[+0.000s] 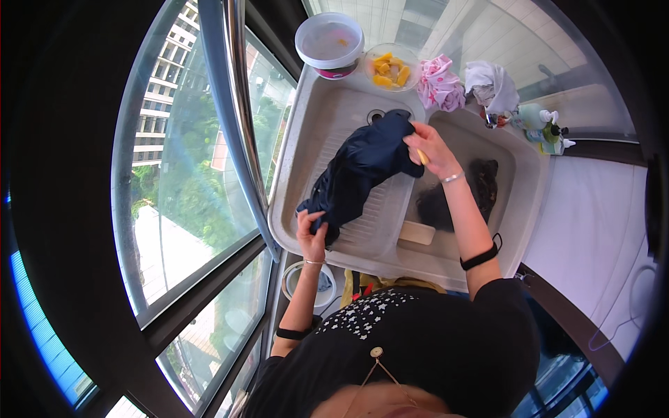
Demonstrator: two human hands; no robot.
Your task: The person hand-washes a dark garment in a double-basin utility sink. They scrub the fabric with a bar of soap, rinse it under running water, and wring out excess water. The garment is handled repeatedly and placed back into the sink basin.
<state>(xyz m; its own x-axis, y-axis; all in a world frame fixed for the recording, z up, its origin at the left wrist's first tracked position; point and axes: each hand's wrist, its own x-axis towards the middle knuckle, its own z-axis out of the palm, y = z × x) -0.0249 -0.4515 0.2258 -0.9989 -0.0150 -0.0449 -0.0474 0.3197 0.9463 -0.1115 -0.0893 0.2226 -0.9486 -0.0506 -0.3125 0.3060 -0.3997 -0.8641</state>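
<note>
A dark blue garment point(355, 162) is stretched at a slant over the ribbed washboard point(366, 217) in the left basin of a stone laundry sink point(279, 209). My left hand point(312, 232) grips its lower left end near the basin's front edge. The upper right part of the garment is in my right hand point(429, 149), which also holds a small yellow piece, perhaps soap. Dark wet cloth point(454, 201) lies in the right basin, partly behind my right forearm. A pale rectangular block point(416, 233) rests by the divider between the basins.
Along the back rim stand a white tub point(329, 44), a clear bowl of yellow pieces point(391, 70), pink cloth point(440, 83), white cloth point(491, 86) and several bottles point(543, 125). Windows border the left side. Below the sink is a white bucket point(326, 287).
</note>
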